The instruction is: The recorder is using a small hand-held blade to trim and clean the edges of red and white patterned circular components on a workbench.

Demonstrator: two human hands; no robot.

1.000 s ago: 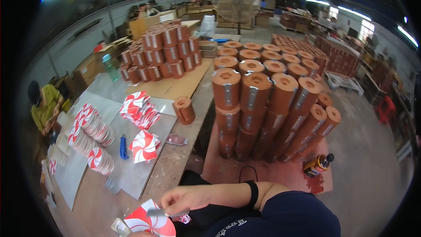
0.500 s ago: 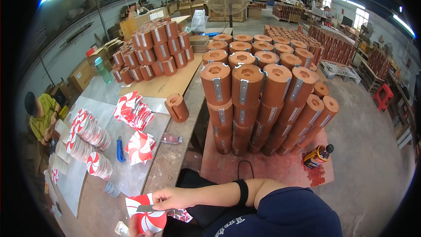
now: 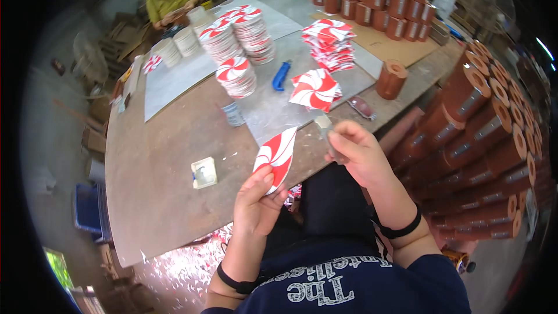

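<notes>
My left hand [image 3: 258, 200] pinches a flat piece printed with red and white swirls [image 3: 278, 154] by its lower edge, holding it tilted over the table's near side. My right hand [image 3: 359, 152], to the right of it, grips a flat grey blade [image 3: 326, 131] with a pale tip, apart from the piece. Beyond my hands lies a pile of square swirl-printed sheets [image 3: 315, 91], with a taller pile [image 3: 329, 40] behind. Round swirl-topped stacks [image 3: 235, 78] stand to the left of a blue-handled knife [image 3: 281, 75].
A small white square dish [image 3: 204, 172] sits on the worn table [image 3: 157, 197], left of my hands. A printed cup [image 3: 233, 114] and a brown cylinder [image 3: 392, 79] stand farther back. Stacked cylinders [image 3: 482, 128] crowd the right side. Across the table a person in yellow-green [image 3: 174, 3] works.
The view has swung left and down toward the table. My right hand, earlier with the blade over the swirl-printed piece, is now apart from it on the right. My left hand now shows clearly.
</notes>
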